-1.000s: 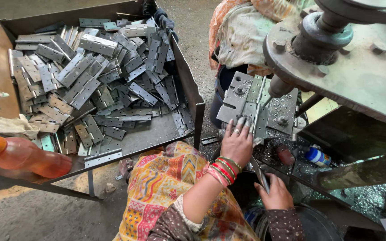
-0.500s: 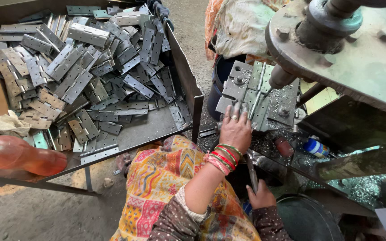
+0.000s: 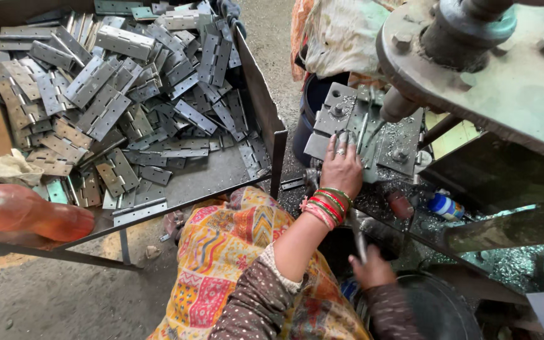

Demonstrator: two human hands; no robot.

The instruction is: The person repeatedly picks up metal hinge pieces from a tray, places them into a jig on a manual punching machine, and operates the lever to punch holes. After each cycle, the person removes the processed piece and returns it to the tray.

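Beneath the drill spindle (image 3: 404, 104), left hand (image 3: 341, 167) presses a hinge (image 3: 361, 129) flat; right hand (image 3: 373, 271) clenches a lever (image 3: 357, 233). Fingers risk injury.

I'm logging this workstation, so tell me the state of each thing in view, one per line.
left hand: flat on the metal plate, fingers spread
right hand: closed around a lever handle
metal plate: lying on the machine bed, under the spindle
tray: heaped with hinges
orange bottle: lying on its side

Metal tray (image 3: 266, 119) on a steel frame, piled with grey hinges (image 3: 105, 101). Orange bottle (image 3: 29, 214) on its near edge. Jig plate (image 3: 373, 135) sits on the swarf-strewn machine bed.
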